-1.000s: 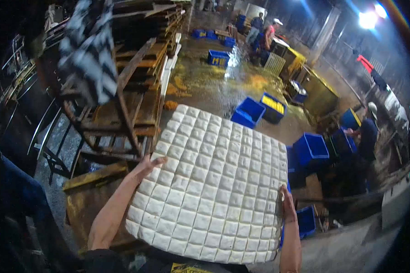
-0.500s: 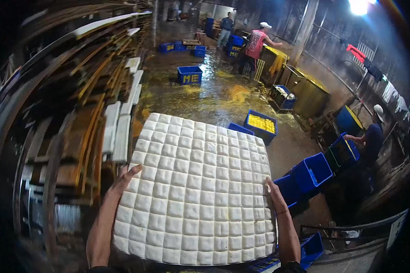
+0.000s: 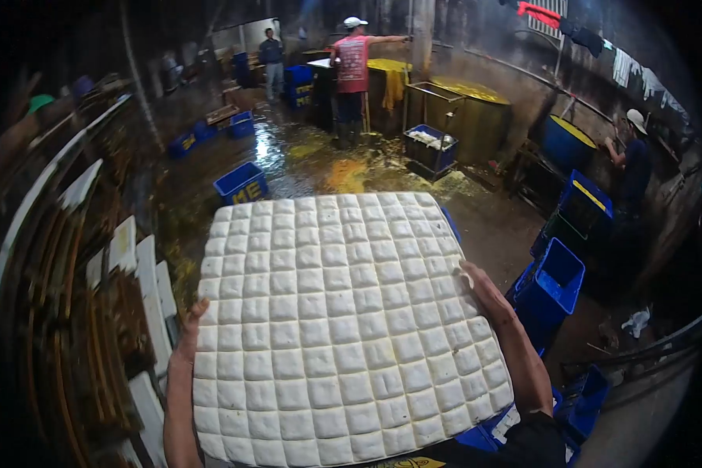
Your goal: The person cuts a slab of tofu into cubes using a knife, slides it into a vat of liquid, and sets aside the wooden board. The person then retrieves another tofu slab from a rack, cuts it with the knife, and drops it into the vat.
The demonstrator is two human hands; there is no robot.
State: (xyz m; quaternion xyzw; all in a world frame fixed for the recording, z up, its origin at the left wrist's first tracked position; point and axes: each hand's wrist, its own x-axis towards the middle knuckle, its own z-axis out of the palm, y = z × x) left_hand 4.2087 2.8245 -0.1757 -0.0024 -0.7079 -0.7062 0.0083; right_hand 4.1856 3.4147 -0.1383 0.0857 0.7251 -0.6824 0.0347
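Note:
A wide white slab of tofu (image 3: 339,320), scored into a grid of many small squares, fills the middle of the head view. My left hand (image 3: 188,331) grips its left edge, thumb showing at the rim and fingers hidden beneath. On the opposite edge, my right hand (image 3: 483,290) holds on the same way, a little higher up. The slab is held up in front of my body, its top face tipped toward me. Whatever supports it from below is hidden.
Stacked boards (image 3: 70,312) line the left side. A blue crate (image 3: 242,183) stands on the wet floor ahead; more blue crates (image 3: 550,285) are at right. One person (image 3: 351,70) works by large vats (image 3: 464,90); another (image 3: 636,156) is beside a blue drum (image 3: 568,144).
My view has turned to the right, so the room has shifted left. The slab stays between both hands, its far edge now more level. The worker in red now stretches an arm sideways.

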